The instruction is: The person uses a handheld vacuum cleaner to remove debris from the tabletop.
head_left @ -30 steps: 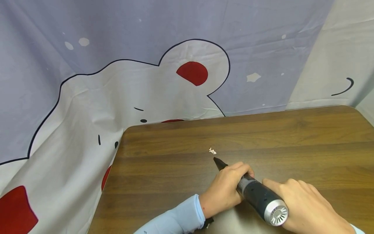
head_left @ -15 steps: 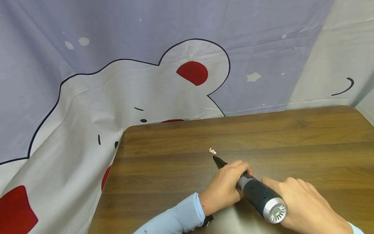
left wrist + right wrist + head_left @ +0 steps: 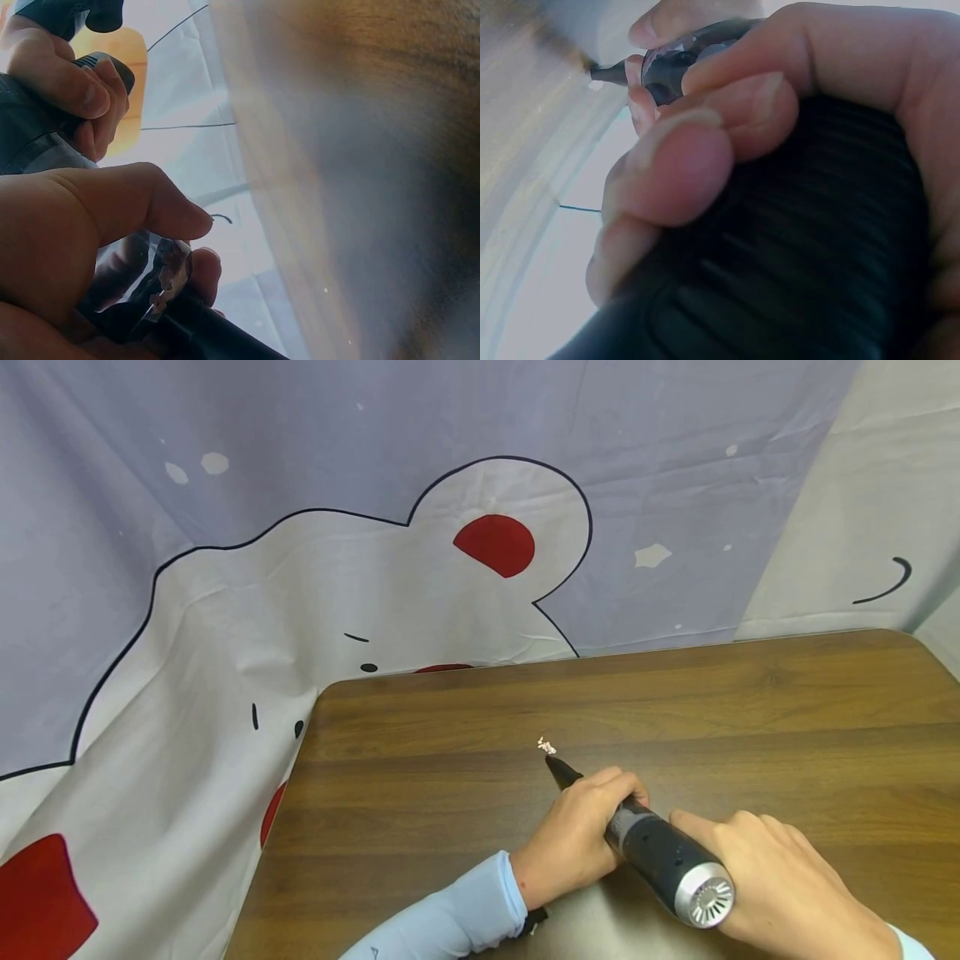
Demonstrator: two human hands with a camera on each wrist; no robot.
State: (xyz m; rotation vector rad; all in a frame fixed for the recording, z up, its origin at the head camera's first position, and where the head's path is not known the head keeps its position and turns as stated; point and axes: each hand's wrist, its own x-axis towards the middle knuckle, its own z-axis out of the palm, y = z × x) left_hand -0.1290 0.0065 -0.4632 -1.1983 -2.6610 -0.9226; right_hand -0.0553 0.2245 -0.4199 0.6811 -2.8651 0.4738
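A black handheld vacuum cleaner (image 3: 667, 864) with a silver vented end slants over the wooden table. My left hand (image 3: 577, 835) grips its front part, around the clear dust cup (image 3: 154, 281) seen in the left wrist view, where pale scraps show inside. My right hand (image 3: 787, 877) holds the ribbed handle (image 3: 817, 247), with the fingers curled round it in the right wrist view. The narrow black nozzle (image 3: 562, 772) points away from me, its tip at the near edge of a small cluster of white bits (image 3: 546, 746). Whether the tip touches them is unclear.
The brown wooden table (image 3: 420, 735) has rounded far corners. Behind it and to the left hangs a printed cloth (image 3: 300, 585) in lilac and white. Beneath my left wrist lies a dark object (image 3: 534, 920), mostly hidden.
Both hands have pushed the vacuum cleaner slightly forward, so the nozzle tip has closed the small gap to the white bits. The grips look the same.
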